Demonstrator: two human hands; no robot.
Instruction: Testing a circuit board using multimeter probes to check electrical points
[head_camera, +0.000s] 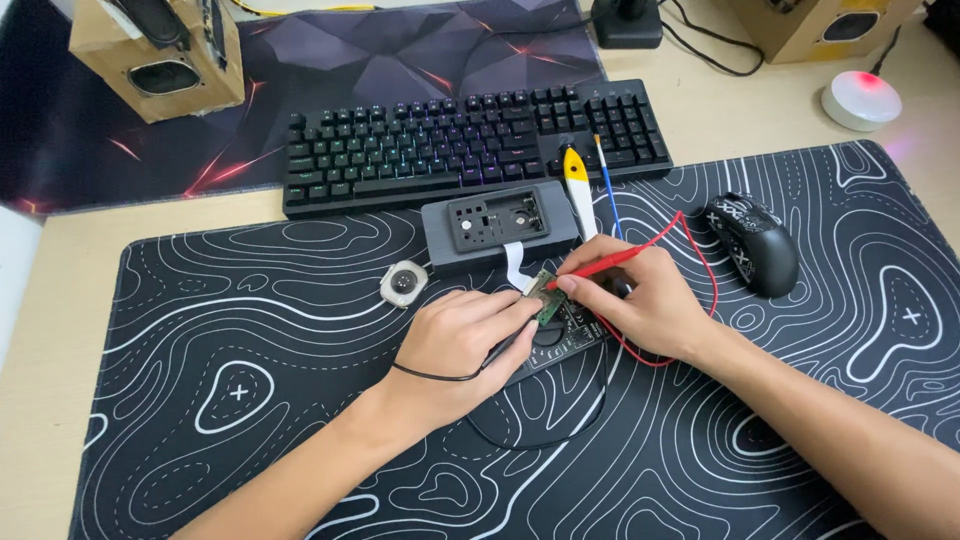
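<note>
Left hand (462, 345) curled around a black probe (500, 352), mostly hidden under the fingers. Right hand (640, 300) pinching a red probe (598, 268), tip on a small green circuit board (547, 297) at mat centre. Dark device (570, 335) beneath largely covered. Grey holder (498, 226) just beyond.

Two bare forearms without sleeves, left hand (462, 345) and right hand (640, 300) ungloved, no rings on fingers, short trimmed nails

Red probe (600, 266) between right-hand fingers (590, 285), its tip on a green board (547, 297). Beneath the fingers, black mat (250, 400) with white contour lines.
</note>
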